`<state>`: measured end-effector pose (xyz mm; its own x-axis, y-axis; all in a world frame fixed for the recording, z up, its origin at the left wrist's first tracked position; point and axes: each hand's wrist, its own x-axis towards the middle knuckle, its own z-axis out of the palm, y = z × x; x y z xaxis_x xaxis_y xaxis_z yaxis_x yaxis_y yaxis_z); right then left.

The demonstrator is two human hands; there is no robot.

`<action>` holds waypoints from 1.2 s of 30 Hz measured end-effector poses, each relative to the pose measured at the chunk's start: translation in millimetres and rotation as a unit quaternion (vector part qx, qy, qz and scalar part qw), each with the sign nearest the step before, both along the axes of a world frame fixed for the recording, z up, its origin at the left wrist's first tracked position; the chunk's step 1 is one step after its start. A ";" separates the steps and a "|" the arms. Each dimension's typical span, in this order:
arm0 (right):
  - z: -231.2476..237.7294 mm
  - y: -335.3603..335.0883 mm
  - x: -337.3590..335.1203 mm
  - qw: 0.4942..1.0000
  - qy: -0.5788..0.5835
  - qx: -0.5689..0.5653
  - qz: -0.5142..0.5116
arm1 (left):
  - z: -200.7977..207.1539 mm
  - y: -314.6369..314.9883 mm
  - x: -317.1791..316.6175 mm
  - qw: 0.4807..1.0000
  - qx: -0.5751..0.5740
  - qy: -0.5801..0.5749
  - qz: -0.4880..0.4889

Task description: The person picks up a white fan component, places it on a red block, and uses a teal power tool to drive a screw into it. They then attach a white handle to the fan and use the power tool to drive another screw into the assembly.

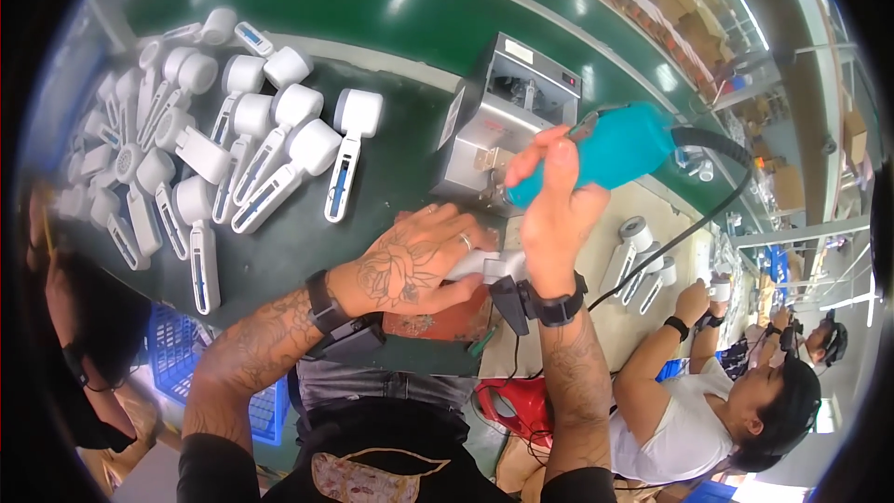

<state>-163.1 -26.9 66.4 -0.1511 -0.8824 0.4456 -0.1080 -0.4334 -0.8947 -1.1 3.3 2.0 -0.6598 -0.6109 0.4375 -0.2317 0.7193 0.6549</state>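
My right hand (559, 214) is closed around a teal electric screwdriver (624, 144), with a black cable running from its rear end. Its tip points left, at the front of a grey screw feeder (521, 98). Below it, my left hand (410, 256) grips a white device (475, 267) and holds it low over a reddish-brown mat (438, 321). Fingers and the right wrist cover much of this device. To the left stand and lie several similar white devices (358, 116), each with a round head and a long handle with an open slot.
More white devices (643, 251) lie on the pale bench top to the right. A co-worker (684, 410) sits at the right, and another person's arm (65, 317) shows at far left. A blue crate (177, 354) and a red stool (517, 405) are below the bench.
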 end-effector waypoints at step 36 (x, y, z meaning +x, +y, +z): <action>-35.3 110.2 -36.2 0.938 -0.331 0.099 0.032 | -8.8 13.3 0.0 0.974 -0.226 0.010 0.006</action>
